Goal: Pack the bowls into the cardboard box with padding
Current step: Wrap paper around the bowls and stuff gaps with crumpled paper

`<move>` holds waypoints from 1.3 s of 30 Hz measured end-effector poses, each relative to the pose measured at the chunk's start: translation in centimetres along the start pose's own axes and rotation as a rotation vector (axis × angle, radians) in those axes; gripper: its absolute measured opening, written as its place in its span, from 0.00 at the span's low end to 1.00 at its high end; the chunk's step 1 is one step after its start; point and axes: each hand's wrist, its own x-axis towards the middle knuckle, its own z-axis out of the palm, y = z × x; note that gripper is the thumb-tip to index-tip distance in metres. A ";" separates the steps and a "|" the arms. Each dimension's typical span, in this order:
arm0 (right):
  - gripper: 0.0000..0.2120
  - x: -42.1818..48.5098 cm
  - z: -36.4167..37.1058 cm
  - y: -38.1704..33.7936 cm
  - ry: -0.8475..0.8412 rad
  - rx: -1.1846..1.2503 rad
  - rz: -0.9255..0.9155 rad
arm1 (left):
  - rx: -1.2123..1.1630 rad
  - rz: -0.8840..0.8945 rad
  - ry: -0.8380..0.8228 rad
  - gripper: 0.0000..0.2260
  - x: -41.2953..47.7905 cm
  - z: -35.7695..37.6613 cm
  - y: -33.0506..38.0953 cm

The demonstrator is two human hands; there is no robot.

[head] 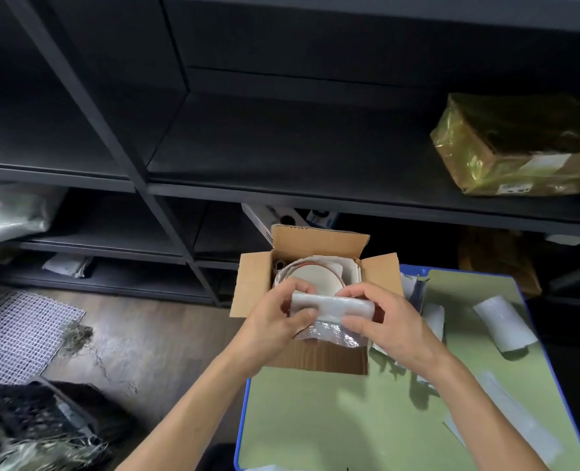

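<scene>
Both hands are over the near edge of the cardboard box, clamped on one folded piece of white foam padding.

Left hand: fingers curled, thumb and fingertips pinching the left end of the padding. Right hand: same pinch on the right end, thumb on the near side, fingers curled over the top. Neither hand is spread; both are closed on the padding, which spans the gap between them.

The box sits at the far left corner of the bench, green top with a blue rim. All the flaps I can see are open. Inside I see one bowl, pale with a reddish rim, lying among white wrapping and toward the far side of the box. I can't tell if more bowls sit under it. Crinkled silvery bubble wrap hangs over the near wall of the box, just below the padding.

More curled foam pieces lie on the bench to the right of the box, well apart from the hands.

Far side: dark shelf with a parcel in yellowish film at far right. On the left, a white mesh mat lies on the floor.
</scene>
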 end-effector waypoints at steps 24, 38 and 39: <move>0.15 0.8 4.0 -1.5 -0.040 0.061 0.091 | 0.081 -0.024 -0.232 0.08 -1.5 -5.1 -1.1; 0.07 3.3 4.2 -2.6 -0.162 -0.060 0.155 | 0.364 0.031 0.087 0.04 -1.5 -3.9 -3.2; 0.07 3.4 4.1 -2.6 -0.170 -0.061 0.165 | 0.363 0.026 0.111 0.04 -1.5 -3.9 -3.3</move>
